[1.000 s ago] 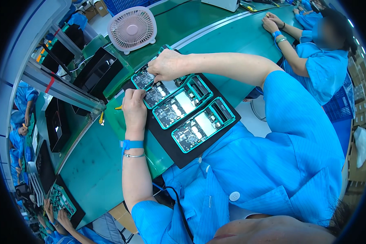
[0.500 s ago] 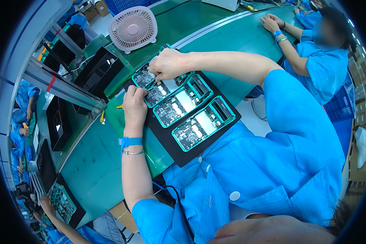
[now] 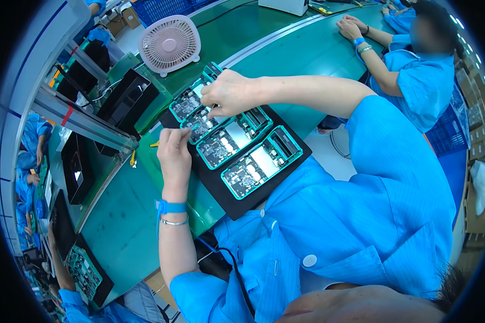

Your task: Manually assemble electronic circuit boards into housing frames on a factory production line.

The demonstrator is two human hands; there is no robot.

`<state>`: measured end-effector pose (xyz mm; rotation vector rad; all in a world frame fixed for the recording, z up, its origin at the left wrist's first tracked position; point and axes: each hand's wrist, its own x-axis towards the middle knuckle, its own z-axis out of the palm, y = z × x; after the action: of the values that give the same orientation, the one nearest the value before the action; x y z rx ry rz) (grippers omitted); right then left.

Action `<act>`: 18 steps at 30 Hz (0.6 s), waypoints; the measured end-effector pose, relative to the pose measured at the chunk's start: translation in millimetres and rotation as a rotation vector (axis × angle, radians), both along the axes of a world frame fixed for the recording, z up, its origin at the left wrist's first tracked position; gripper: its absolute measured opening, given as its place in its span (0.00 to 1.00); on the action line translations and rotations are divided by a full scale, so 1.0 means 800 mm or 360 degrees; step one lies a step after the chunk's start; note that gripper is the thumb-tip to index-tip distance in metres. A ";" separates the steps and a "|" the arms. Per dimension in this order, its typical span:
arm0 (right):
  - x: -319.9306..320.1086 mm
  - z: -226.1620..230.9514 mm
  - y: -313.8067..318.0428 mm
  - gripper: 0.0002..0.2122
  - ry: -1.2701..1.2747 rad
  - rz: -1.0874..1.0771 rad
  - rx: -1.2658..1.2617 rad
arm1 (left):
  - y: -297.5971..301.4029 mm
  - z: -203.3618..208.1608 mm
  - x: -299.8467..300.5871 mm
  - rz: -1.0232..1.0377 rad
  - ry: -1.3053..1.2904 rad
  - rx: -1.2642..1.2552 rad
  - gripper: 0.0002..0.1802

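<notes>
Several opened phones with teal frames [image 3: 261,164] lie side by side on a black tray [image 3: 229,206], their circuit boards and silvery parts facing up. Over the far phones [image 3: 186,105] is my right hand [image 3: 229,94], its fingers bent and pressed together, hiding part of the boards; what they pinch, if anything, does not show. My left hand [image 3: 174,151] hovers at the left edge of the tray, beside the second-farthest phone [image 3: 202,123]. Its fingertips are drawn together, and I cannot make out anything between them. A blue wrist strap [image 3: 173,207] is on my left wrist.
A pink fan [image 3: 170,44] stands beyond the tray on the green bench [image 3: 129,212]. Metal posts [image 3: 99,124] and black bins [image 3: 125,99] are at left. A co-worker [image 3: 428,86] sits at right; another person's arm [image 3: 62,264] is near a second phone tray [image 3: 83,272].
My left hand has drawn back a little toward me, off the phone's edge. The right hand stays over the far phones. The whole view has shifted slightly.
</notes>
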<state>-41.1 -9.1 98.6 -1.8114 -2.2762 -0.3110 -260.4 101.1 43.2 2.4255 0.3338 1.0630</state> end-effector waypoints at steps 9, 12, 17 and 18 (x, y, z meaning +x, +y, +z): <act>-0.020 -0.004 -0.019 0.14 0.0046 -0.0121 -0.0226 | -0.031 -0.024 -0.013 0.0022 0.0028 -0.0009 0.05; -0.020 -0.003 -0.019 0.14 0.0050 -0.0157 -0.0277 | -0.029 -0.026 -0.012 0.0010 0.0036 0.0067 0.05; -0.021 -0.012 -0.019 0.14 0.0052 -0.0131 -0.0312 | -0.032 -0.025 -0.015 -0.0003 0.0100 0.0149 0.06; -0.020 -0.014 -0.019 0.14 0.0059 -0.0124 -0.0322 | -0.032 -0.025 -0.014 -0.0002 0.0106 0.0172 0.07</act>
<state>-57.4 -24.2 87.5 -1.9873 -2.2879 -0.0599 -271.6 75.5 23.3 2.5611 0.3037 1.0260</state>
